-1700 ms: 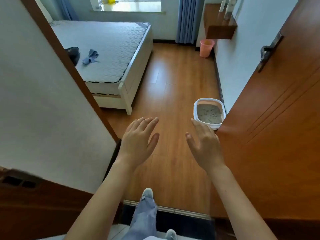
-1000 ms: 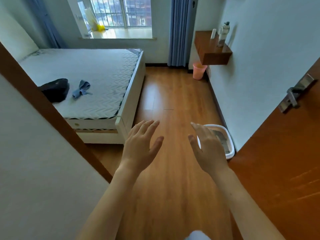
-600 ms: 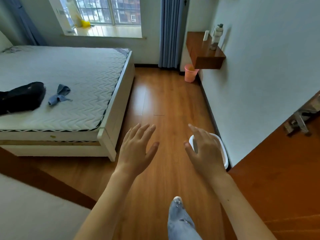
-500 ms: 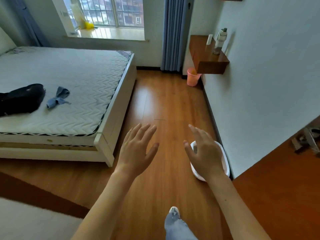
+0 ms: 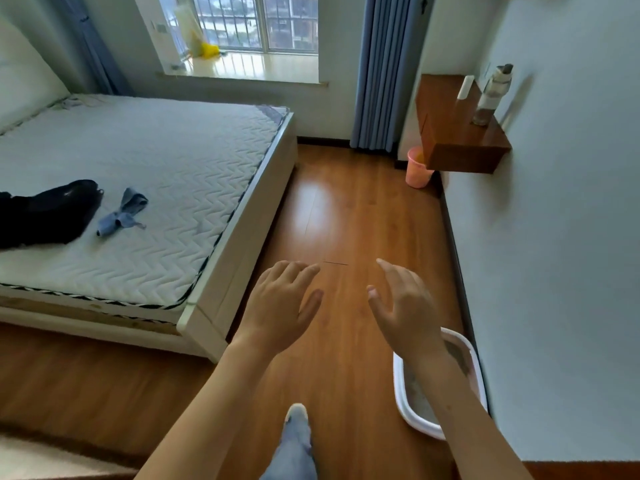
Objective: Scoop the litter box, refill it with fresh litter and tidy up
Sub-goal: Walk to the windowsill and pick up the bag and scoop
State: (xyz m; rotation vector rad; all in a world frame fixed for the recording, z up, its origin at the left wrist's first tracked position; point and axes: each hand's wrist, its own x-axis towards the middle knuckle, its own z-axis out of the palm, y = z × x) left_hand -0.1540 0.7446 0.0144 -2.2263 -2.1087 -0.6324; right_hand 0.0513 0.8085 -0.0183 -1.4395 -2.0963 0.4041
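Reaching forward with left hand (image 5: 277,308) and right hand (image 5: 405,310) released, fingers spread, grasping nothing; litter box (image 5: 403,393) on floor at five o'clock, against wall.

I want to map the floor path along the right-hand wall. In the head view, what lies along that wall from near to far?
Litter box → pink bin beneath the wooden shelf → blue curtain.
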